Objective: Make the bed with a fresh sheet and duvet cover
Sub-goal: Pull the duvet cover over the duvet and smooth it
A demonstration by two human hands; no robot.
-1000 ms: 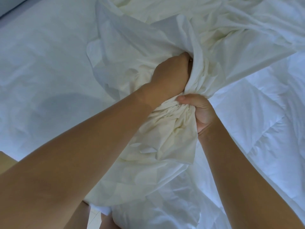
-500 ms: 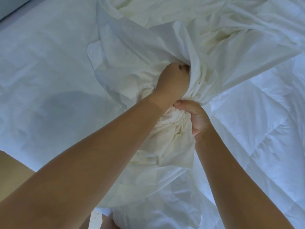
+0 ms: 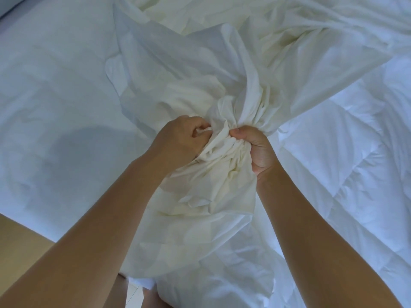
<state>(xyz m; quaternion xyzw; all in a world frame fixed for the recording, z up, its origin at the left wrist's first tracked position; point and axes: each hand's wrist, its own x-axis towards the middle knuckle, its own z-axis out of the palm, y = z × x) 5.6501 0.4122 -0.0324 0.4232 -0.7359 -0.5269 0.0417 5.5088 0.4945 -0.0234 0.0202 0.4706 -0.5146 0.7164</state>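
Head camera shows two hands, the left hand (image 3: 182,138) and right hand (image 3: 258,150), fists side by side, both clenching one bunched cream duvet cover (image 3: 200,85) over the bed. One quilted white duvet (image 3: 355,163) lies at right and one smooth white sheet (image 3: 55,85) at left. Pale floor (image 3: 133,294) shows at the near edge.

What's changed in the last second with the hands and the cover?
The left hand let go of its higher grip on the duvet cover, came back toward the person and now pinches a fold beside the right hand. The right hand kept gripping the bunched cover in about the same place; the duvet lies as before.
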